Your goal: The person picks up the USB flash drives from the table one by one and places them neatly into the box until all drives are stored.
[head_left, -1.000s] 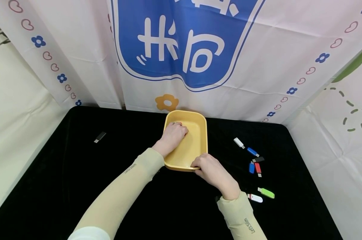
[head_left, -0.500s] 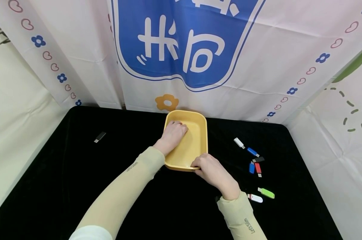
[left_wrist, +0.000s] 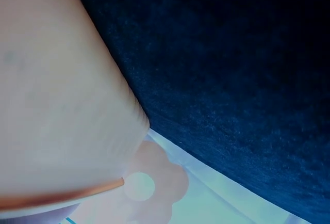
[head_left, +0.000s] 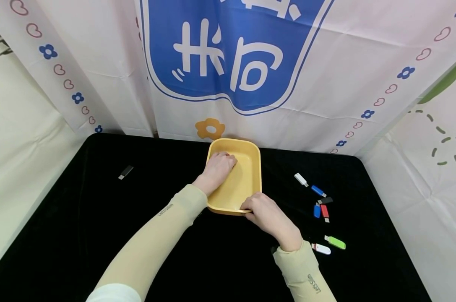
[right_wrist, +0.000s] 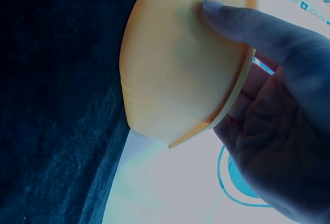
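A yellow rectangular plastic tray (head_left: 246, 178) stands at the back middle of the black-covered table. My left hand (head_left: 219, 167) reaches over its left side, fingers bent inside it; I cannot tell whether they hold anything. The left wrist view has only the tray's outer wall (left_wrist: 62, 110), with that hand out of sight. At the near right corner, my right hand (head_left: 267, 214) grips the rim. In the right wrist view its thumb (right_wrist: 232, 22) presses the outer wall while the other fingers go over the rim, largely hidden.
Several USB sticks lie right of the tray, including a white (head_left: 301, 180), a red (head_left: 324, 213) and a green one (head_left: 335, 242). A white one with a red end (head_left: 321, 249) is near the right sleeve. Far left lies a black USB stick (head_left: 126, 172). A printed curtain (head_left: 318, 113) hangs behind.
The left hand shifts very slightly within the tray at first, then stays put. The right hand, tray and USB sticks hold their places.
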`<state>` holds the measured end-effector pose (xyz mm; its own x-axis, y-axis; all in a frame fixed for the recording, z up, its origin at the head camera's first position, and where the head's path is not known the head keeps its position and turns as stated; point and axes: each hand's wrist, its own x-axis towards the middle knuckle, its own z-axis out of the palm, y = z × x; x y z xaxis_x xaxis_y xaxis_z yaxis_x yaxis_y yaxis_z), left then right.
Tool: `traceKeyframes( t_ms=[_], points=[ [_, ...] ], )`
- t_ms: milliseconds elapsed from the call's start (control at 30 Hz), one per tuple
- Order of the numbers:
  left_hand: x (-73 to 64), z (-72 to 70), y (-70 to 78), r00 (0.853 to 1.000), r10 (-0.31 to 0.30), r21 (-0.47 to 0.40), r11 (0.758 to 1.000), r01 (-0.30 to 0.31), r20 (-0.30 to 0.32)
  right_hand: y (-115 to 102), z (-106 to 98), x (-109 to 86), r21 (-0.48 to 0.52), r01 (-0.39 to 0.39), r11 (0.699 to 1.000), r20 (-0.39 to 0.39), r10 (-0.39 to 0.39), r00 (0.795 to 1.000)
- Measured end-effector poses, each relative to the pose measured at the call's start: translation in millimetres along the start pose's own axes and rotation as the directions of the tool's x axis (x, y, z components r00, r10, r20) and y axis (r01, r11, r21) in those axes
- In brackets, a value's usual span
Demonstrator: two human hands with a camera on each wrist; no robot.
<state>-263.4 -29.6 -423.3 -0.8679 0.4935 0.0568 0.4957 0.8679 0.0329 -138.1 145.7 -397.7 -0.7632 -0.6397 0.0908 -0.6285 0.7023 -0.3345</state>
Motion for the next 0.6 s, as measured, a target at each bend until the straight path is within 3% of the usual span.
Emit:
traceKeyframes(
  t_ms=[167,333,600],
  points=[
    [-0.6,-6.7,-3.6,0.996,0.01,-0.087,0.996,-0.018,-0.09,0,0,0.4,0.002,0.002,1.0,0.0,-0.002,1.0],
    [-2.3,-20.1,-15.4,0.976,-0.044,-0.136,0.991,0.015,-0.213,-1,-1,1.4,0.008,-0.01,1.0,0.004,0.01,1.0],
    [-17.7,-36.3,-32.3,0.96,-0.114,-0.153,0.985,0.076,-0.255,-1,-1,-0.5,0.032,-0.056,0.998,0.031,0.055,0.998]
  ],
)
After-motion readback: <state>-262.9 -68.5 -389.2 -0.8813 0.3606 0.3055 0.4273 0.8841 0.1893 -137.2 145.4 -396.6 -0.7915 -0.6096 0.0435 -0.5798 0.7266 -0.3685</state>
